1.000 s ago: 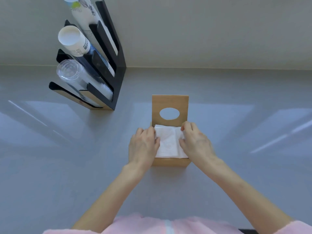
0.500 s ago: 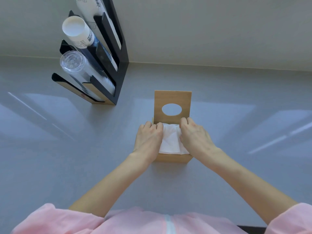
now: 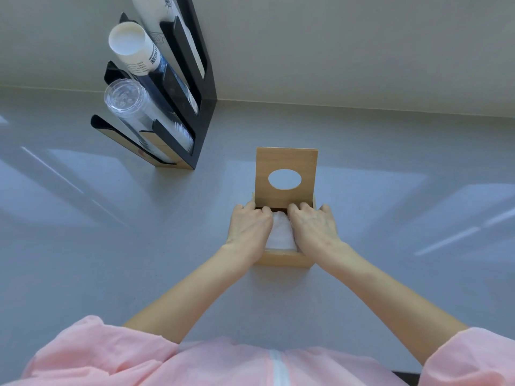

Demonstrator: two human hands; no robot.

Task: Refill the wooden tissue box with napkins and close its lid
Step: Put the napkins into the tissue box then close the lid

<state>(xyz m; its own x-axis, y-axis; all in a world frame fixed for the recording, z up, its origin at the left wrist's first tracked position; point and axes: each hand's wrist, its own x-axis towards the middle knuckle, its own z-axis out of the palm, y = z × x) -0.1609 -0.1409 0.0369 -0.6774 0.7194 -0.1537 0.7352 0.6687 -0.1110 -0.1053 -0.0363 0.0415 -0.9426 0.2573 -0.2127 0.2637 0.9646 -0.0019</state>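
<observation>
Fingers (image 3: 302, 208) of both hands flat, pressing napkins (image 3: 280, 235) down into wooden tissue box (image 3: 284, 259), gripping nothing. Lid (image 3: 287, 165) upright just beyond fingertips, hinge crosswise; either hand equally near.

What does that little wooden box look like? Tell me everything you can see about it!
The wooden tissue box is small, square and light tan, standing on the grey counter. Its lid is open, standing upright at the back, with an oval hole in the middle. White napkins lie inside. The left hand and right hand press down on the napkins, fingers reaching toward the back edge. Only the plain front wall shows; the hands hide both sides.
</observation>
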